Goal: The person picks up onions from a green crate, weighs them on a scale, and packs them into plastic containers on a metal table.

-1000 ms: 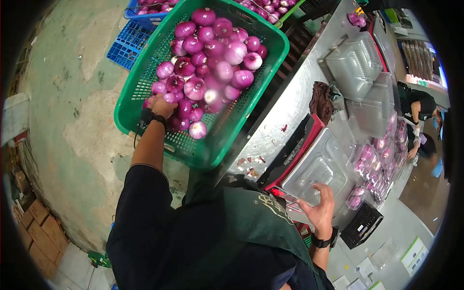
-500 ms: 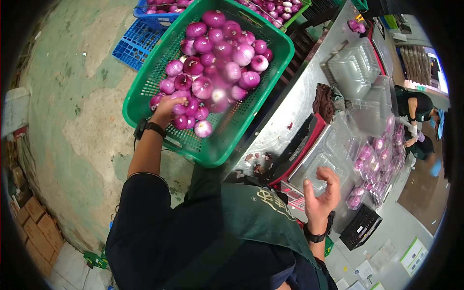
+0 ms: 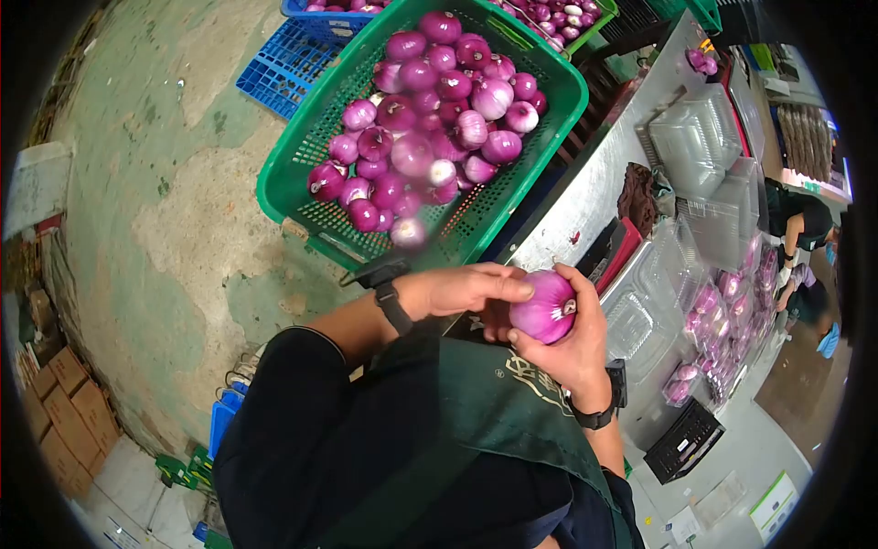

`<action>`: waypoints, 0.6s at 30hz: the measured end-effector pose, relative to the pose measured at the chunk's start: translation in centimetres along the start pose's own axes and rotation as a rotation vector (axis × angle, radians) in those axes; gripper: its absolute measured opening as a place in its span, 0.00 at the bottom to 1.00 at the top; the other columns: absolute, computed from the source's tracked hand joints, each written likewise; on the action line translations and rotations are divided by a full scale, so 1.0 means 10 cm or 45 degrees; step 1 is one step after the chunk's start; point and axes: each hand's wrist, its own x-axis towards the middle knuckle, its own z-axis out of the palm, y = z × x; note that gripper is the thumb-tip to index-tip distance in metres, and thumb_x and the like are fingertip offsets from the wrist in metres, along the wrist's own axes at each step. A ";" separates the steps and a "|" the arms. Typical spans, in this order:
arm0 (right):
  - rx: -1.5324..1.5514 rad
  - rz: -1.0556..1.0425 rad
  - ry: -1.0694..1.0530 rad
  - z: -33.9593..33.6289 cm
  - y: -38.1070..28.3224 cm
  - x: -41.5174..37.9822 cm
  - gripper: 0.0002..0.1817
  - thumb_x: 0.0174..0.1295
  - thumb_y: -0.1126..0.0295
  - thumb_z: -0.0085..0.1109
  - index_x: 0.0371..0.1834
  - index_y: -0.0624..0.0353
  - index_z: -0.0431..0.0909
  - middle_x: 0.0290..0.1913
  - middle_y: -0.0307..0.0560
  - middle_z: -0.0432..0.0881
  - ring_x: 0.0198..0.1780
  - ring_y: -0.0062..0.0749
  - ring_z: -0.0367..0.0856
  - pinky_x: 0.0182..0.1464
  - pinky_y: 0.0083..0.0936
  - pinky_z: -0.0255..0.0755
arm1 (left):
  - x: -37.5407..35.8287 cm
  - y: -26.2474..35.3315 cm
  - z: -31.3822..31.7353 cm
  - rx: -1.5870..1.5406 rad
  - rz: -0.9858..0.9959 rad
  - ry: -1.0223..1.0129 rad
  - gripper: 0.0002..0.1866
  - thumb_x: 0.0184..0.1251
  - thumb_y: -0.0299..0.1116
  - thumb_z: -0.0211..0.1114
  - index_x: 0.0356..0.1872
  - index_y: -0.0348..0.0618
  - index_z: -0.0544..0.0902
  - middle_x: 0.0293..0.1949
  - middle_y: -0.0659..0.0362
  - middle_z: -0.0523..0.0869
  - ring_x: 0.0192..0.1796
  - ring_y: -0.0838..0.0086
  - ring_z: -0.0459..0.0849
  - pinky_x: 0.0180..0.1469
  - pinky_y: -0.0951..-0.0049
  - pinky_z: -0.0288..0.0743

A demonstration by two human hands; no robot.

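Observation:
A large red onion [image 3: 543,309] is held in front of my apron, its stem end turned to the right. My right hand [image 3: 585,343] curls around it, thumb below and fingers above. From the other side, my left hand [image 3: 462,291] grips the same onion with its thumb on the skin; its other fingers are partly hidden behind. Beyond my hands stands a green basket [image 3: 274,188] with many red onions [image 3: 400,112] in it. A clear plastic clamshell box [image 3: 631,325] lies to the right of my hands, on the metal table [image 3: 572,206].
Stacked clear clamshells [image 3: 695,137] and packed onions [image 3: 732,311] cover the table's right part, near a brown cloth [image 3: 637,192]. A black crate [image 3: 684,441] stands at lower right. Blue crates [image 3: 288,69] sit behind the basket. Other people [image 3: 797,220] work at far right.
My left hand has come out of the basket, moving right and toward me, and an onion is now between both hands. My right hand, open and unladen before, has closed around it. The view has shifted slightly.

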 end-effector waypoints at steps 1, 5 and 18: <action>0.001 0.004 0.002 0.02 0.03 -0.02 0.50 0.38 0.61 0.87 0.69 0.61 0.72 0.63 0.61 0.80 0.61 0.55 0.83 0.63 0.43 0.79 | -0.05 0.05 -0.02 0.000 -0.004 -0.002 0.22 0.80 0.50 0.63 0.58 0.42 0.81 0.47 0.60 0.87 0.44 0.75 0.88 0.46 0.71 0.84; -0.016 0.064 0.073 0.04 0.08 0.00 0.48 0.41 0.54 0.87 0.65 0.63 0.73 0.53 0.59 0.84 0.53 0.49 0.88 0.55 0.39 0.83 | -0.02 0.22 -0.06 0.406 -0.058 0.053 0.21 0.78 0.48 0.66 0.56 0.41 0.80 0.44 0.62 0.86 0.43 0.77 0.87 0.44 0.74 0.82; 0.869 0.308 0.632 -0.48 0.36 -0.47 0.52 0.47 0.48 0.82 0.71 0.63 0.67 0.62 0.53 0.78 0.62 0.39 0.81 0.64 0.36 0.78 | 0.66 0.93 -1.78 0.733 0.183 1.577 0.38 0.64 0.49 0.76 0.67 0.33 0.74 0.37 0.58 0.84 0.31 0.76 0.79 0.29 0.72 0.74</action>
